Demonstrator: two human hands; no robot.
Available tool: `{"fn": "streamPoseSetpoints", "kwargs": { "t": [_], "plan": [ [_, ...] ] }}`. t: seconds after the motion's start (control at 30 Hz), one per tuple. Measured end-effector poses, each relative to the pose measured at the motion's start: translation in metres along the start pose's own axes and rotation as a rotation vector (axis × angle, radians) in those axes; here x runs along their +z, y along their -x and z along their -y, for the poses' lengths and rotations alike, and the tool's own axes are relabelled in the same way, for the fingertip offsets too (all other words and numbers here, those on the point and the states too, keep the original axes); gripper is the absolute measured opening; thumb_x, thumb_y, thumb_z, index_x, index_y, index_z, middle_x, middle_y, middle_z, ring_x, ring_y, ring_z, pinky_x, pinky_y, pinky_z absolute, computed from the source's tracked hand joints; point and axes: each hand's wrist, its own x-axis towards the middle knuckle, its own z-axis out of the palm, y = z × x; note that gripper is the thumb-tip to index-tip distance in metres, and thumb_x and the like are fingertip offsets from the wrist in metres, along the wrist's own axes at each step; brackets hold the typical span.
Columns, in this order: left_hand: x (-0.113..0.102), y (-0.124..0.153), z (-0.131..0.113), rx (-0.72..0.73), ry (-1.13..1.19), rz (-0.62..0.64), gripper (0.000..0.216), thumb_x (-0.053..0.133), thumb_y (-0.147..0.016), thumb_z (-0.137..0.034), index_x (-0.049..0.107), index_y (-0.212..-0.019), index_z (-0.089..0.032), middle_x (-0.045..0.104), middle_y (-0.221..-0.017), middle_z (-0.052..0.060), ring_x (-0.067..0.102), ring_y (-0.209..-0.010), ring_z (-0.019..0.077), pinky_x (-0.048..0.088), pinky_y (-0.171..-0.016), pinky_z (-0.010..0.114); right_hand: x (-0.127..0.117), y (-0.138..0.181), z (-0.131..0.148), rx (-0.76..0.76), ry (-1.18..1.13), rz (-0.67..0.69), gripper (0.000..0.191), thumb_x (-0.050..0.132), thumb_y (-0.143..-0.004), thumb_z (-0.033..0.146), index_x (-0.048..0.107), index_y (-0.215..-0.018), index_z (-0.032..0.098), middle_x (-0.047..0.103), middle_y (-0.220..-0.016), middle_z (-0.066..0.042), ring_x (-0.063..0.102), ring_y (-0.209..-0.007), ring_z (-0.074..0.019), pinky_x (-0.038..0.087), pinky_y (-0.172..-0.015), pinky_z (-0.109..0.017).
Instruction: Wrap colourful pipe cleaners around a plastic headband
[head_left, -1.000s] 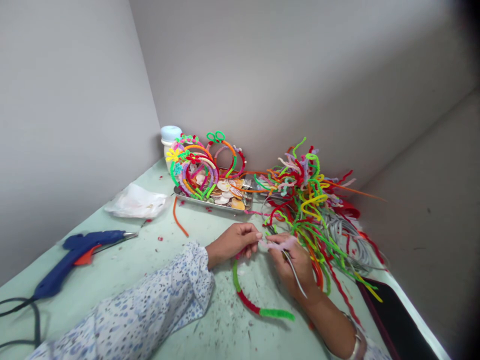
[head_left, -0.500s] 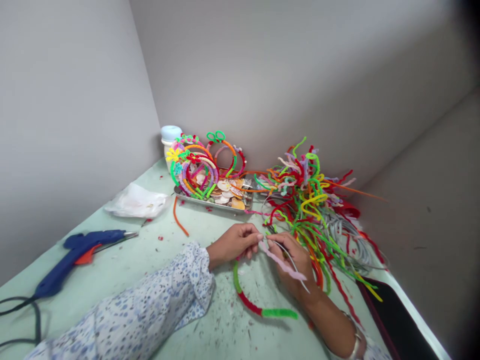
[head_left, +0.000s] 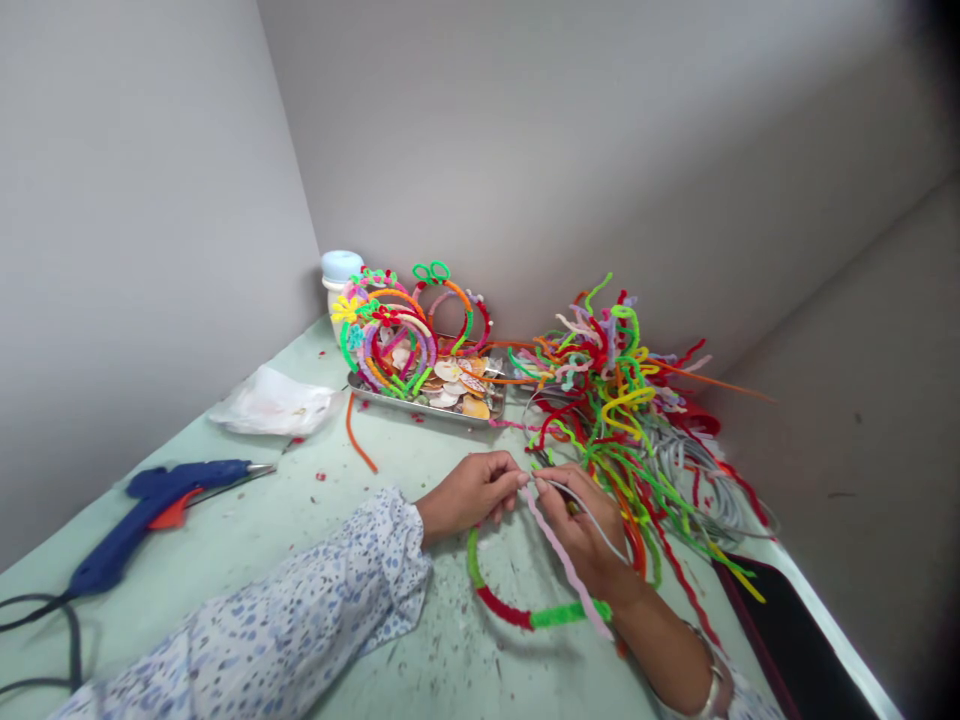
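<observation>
Both hands meet at their fingertips over the table. My left hand (head_left: pixel 484 492) is closed in a pinch on a curved band (head_left: pixel 504 606) wrapped in green and red pipe cleaner, which hangs below it. Out of the pinch a pale pink pipe cleaner (head_left: pixel 562 562) trails down, its loose end crossing the band's green end. My right hand (head_left: pixel 589 525) pinches a thin whitish-grey wire (head_left: pixel 592 512), which arcs back over its fingers. Whether the wire and the band are one piece is hidden by the fingertips.
Finished-looking pipe cleaner headbands (head_left: pixel 397 345) stand in a metal tray (head_left: pixel 427 408) among flat cut-outs. A tangled heap of pipe cleaners (head_left: pixel 622 400) and coiled grey wire (head_left: pixel 694 475) lie right. At left are a blue glue gun (head_left: pixel 135 525), a plastic bag (head_left: pixel 274 402) and a bottle (head_left: pixel 341 275).
The pink pipe cleaner has swung downward and now hangs more steeply, across the band's green end. The band's free end has shifted slightly right and up. Both hands stay nearly in place.
</observation>
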Motion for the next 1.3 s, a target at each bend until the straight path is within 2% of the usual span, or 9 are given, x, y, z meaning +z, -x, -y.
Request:
{"fn": "streamPoseSetpoints", "kwargs": {
  "t": [0.4, 0.73, 1.07, 1.3],
  "plan": [
    [0.0010, 0.0022, 0.0016, 0.018, -0.137, -0.014, 0.032, 0.038, -0.085, -0.046, 0.050, -0.077, -0.017, 0.051, -0.058, -0.003, 0.041, -0.042, 0.0062, 0.031, -0.040, 0.017, 0.0018, -0.0015, -0.0016, -0.024, 0.024, -0.004, 0.013, 0.048, -0.085, 0.021, 0.060, -0.090, 0.020, 0.061, -0.083, -0.004, 0.058, -0.079, -0.0168, 0.046, -0.072, -0.030],
    [0.0010, 0.0027, -0.0031, 0.009, -0.026, 0.005, 0.031, 0.043, -0.083, -0.045, 0.050, -0.079, -0.015, 0.053, -0.061, -0.002, 0.044, -0.045, 0.0065, 0.034, -0.042, 0.016, 0.0025, -0.0015, -0.0027, -0.008, 0.045, -0.034, 0.013, 0.048, -0.086, 0.026, 0.059, -0.087, 0.021, 0.061, -0.081, -0.003, 0.059, -0.076, -0.0166, 0.047, -0.070, -0.029],
    [0.0016, 0.0026, -0.0040, 0.041, -0.143, -0.036, 0.028, 0.041, -0.085, -0.040, 0.052, -0.077, -0.016, 0.054, -0.060, -0.002, 0.046, -0.047, 0.0074, 0.037, -0.048, 0.018, 0.0036, -0.0026, -0.0032, -0.012, 0.050, -0.026, 0.012, 0.048, -0.086, 0.024, 0.059, -0.088, 0.021, 0.061, -0.082, -0.004, 0.058, -0.078, -0.0174, 0.047, -0.072, -0.031],
    [0.0030, 0.0043, -0.0036, 0.018, -0.242, -0.046, 0.029, 0.037, -0.086, -0.041, 0.052, -0.078, -0.017, 0.056, -0.061, -0.002, 0.046, -0.046, 0.0081, 0.034, -0.046, 0.019, 0.0033, -0.0022, -0.0072, -0.046, 0.064, -0.036, 0.010, 0.050, -0.085, 0.022, 0.059, -0.088, 0.020, 0.061, -0.081, -0.003, 0.058, -0.076, -0.0163, 0.047, -0.070, -0.029]
  ]
}}
